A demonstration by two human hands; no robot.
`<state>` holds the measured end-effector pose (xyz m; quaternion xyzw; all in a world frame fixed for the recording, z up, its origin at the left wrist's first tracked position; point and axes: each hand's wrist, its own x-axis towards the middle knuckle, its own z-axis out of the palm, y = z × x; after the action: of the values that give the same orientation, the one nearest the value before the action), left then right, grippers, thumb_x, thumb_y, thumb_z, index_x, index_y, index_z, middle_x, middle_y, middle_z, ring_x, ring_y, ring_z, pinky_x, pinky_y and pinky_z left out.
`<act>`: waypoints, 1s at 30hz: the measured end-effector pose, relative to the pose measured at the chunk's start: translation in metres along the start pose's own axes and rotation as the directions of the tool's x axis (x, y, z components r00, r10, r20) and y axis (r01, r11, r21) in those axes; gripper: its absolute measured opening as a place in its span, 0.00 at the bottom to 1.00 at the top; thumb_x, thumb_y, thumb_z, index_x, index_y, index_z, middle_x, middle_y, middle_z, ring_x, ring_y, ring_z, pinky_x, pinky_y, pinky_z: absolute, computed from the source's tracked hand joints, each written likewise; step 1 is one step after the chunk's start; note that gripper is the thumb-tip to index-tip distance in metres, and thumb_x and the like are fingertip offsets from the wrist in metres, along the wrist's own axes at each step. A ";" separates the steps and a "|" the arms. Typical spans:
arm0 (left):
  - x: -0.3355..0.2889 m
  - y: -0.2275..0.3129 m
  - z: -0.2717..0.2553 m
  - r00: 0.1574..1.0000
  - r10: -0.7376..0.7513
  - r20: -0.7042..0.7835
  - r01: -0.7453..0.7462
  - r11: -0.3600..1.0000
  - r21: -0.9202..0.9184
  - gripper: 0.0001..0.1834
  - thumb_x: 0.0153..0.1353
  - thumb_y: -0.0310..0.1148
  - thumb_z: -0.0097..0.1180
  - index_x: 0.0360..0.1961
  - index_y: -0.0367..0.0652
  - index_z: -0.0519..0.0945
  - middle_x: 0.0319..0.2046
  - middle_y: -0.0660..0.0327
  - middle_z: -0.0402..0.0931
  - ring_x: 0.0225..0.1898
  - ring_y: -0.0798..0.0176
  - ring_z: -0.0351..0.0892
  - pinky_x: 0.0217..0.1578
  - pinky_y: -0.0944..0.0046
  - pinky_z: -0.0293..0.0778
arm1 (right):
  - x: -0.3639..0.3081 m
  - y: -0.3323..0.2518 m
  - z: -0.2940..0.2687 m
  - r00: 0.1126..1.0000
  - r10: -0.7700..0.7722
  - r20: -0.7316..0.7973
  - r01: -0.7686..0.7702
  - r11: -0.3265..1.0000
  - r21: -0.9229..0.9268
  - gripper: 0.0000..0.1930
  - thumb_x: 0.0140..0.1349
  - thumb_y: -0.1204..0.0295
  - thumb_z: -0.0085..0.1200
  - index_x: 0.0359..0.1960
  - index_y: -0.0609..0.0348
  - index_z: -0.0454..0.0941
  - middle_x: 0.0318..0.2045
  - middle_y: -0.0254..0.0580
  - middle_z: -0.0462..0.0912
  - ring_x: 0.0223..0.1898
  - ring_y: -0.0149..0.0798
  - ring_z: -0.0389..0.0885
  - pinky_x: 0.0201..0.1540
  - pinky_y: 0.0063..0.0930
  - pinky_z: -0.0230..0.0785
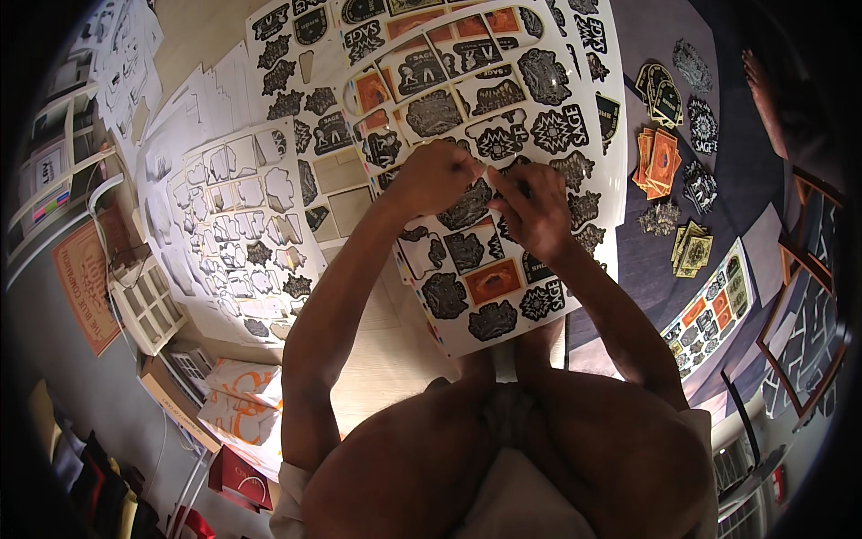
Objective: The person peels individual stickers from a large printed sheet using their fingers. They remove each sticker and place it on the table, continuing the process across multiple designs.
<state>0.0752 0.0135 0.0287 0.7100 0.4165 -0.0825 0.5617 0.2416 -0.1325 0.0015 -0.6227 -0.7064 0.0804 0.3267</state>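
Observation:
Before me lies a large white sheet of die-cut stickers [493,320], mostly black and grey designs with some orange rectangles. My left hand [436,180] is over its middle, fingers bent and pinched together around something too small to name. A tiny pale bit shows at those fingertips. Close on the right, my right hand [536,208] has its index finger reaching toward the same spot, its thumb held apart and the other fingers curled. Beneath the two hands is a dark, irregular sticker [467,208]; the fingers partly cover the stickers around it.
Left of the sheet lie mostly peeled white backing sheets [202,193]. On the dark mat at right are small piles of cut stickers, including orange cards [658,163] and yellowish ones [691,250]. A smaller sticker sheet [714,310] lies nearer. A white divided tray [148,305] stands at left.

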 end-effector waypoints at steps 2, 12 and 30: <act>0.001 0.000 -0.002 1.000 0.020 0.000 -0.020 0.999 0.047 0.18 0.67 0.41 0.58 0.35 0.33 0.84 0.23 0.55 0.74 0.27 0.65 0.72 0.32 0.59 0.69 | 0.000 -0.001 -0.001 1.000 0.006 0.005 -0.006 1.000 -0.004 0.26 0.52 0.65 0.69 0.55 0.51 0.82 0.41 0.35 0.76 0.45 0.41 0.76 0.48 0.42 0.65; -0.006 0.006 -0.009 0.992 0.102 0.074 -0.114 0.976 0.188 0.21 0.54 0.41 0.71 0.39 0.34 0.81 0.32 0.51 0.79 0.36 0.56 0.80 0.41 0.55 0.74 | 0.000 0.006 -0.003 0.999 -0.012 0.042 0.008 0.996 0.089 0.23 0.53 0.80 0.61 0.54 0.55 0.82 0.40 0.40 0.76 0.43 0.43 0.75 0.46 0.41 0.64; -0.007 -0.003 -0.019 0.981 0.126 0.150 -0.137 0.988 0.066 0.27 0.54 0.33 0.73 0.52 0.34 0.77 0.46 0.50 0.81 0.52 0.55 0.82 0.54 0.58 0.76 | 0.006 -0.006 -0.012 0.976 0.215 0.008 -0.208 0.931 0.299 0.19 0.53 0.82 0.59 0.50 0.60 0.81 0.38 0.43 0.80 0.38 0.42 0.80 0.40 0.36 0.71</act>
<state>0.0623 0.0268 0.0370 0.7489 0.3231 -0.1122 0.5676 0.2437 -0.1314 0.0161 -0.6397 -0.6110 0.2130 0.4148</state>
